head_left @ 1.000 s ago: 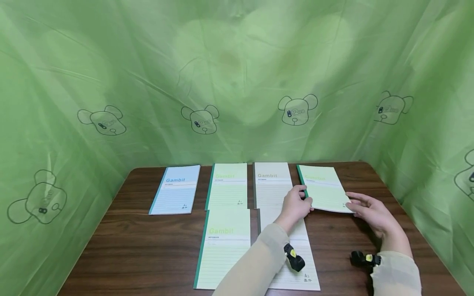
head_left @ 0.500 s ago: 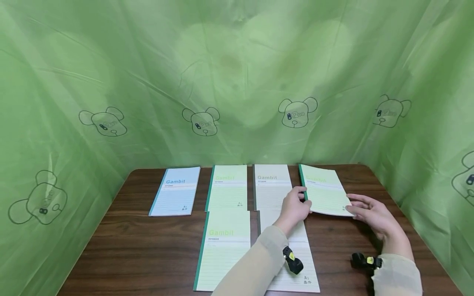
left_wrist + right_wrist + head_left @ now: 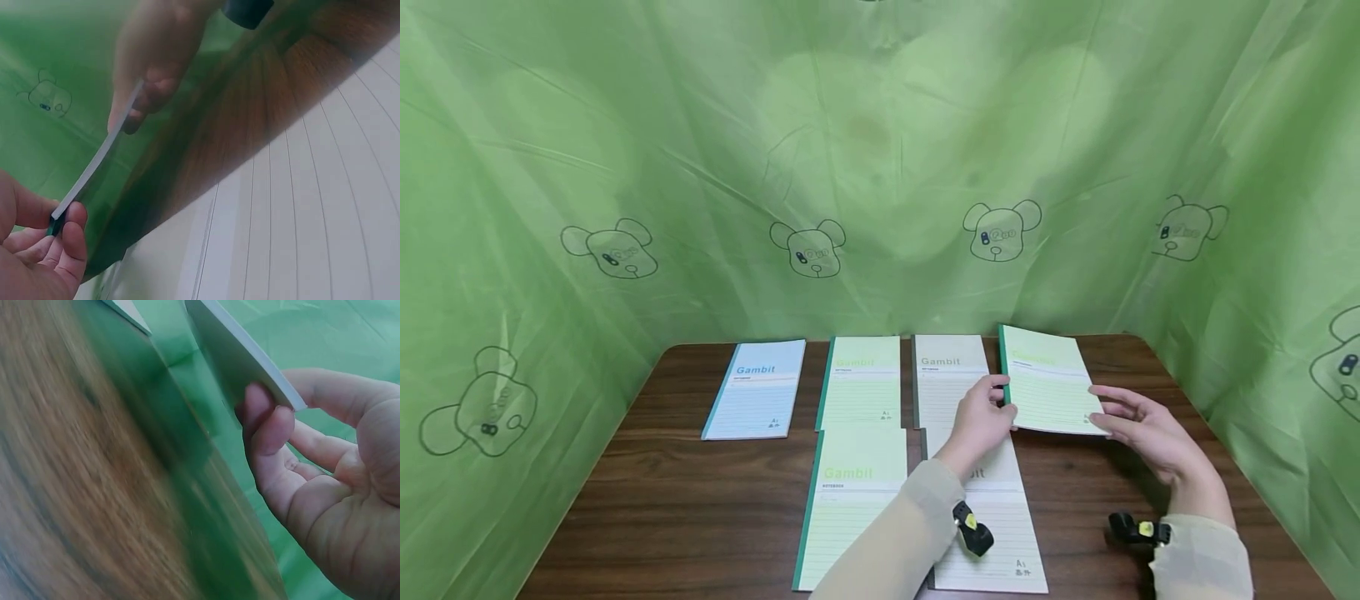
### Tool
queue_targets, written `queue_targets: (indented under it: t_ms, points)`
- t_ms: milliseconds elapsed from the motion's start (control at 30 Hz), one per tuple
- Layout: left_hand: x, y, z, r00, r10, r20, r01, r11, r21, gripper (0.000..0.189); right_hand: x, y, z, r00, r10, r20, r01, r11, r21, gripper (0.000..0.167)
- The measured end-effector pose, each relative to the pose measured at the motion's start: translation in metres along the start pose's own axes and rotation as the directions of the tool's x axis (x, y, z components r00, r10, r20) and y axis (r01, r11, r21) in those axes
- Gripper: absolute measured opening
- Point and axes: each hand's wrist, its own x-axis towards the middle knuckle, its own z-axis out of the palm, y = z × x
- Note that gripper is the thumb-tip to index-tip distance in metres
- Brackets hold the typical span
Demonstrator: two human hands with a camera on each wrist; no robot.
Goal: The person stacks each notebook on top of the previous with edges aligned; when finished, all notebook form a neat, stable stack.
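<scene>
Fingers of your left hand (image 3: 979,418) and right hand (image 3: 1150,432) pinch opposite edges of the pale-green notebook (image 3: 1049,382), clear of the table (image 3: 662,500), beside the far grey notebook (image 3: 951,379). Judged light and bendable; hold by spine (image 3: 1003,354) and near free corner.

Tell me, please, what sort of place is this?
Probably a curtained-off workspace: green sheeting with cartoon animal heads hangs behind and beside a wooden table, where several notebooks lie.
</scene>
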Motion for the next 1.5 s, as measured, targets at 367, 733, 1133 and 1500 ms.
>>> queue_targets:
  t_ms: [367,733,1133,1500]
  points:
    - [-0.009,0.001,-0.034,1.000,0.003,-0.019,-0.002,0.999,0.047,0.049,0.005,-0.015,0.028,0.998,-0.048,0.040,0.051,0.996,-0.076,0.066]
    - [-0.013,0.005,-0.064,0.998,0.060,-0.037,-0.056,0.994,0.091,0.052,0.012,-0.032,0.056,0.998,-0.049,0.037,0.051,0.996,-0.074,0.071]
    - [-0.012,-0.002,-0.107,0.993,0.099,-0.061,-0.091,0.988,0.122,0.052,0.026,-0.041,0.102,0.998,-0.064,-0.005,0.063,0.990,-0.123,0.067]
    - [-0.010,-0.018,-0.137,0.996,0.071,-0.048,-0.059,0.973,0.223,0.048,0.044,-0.031,0.130,0.998,-0.036,0.049,0.040,0.996,-0.083,0.070]
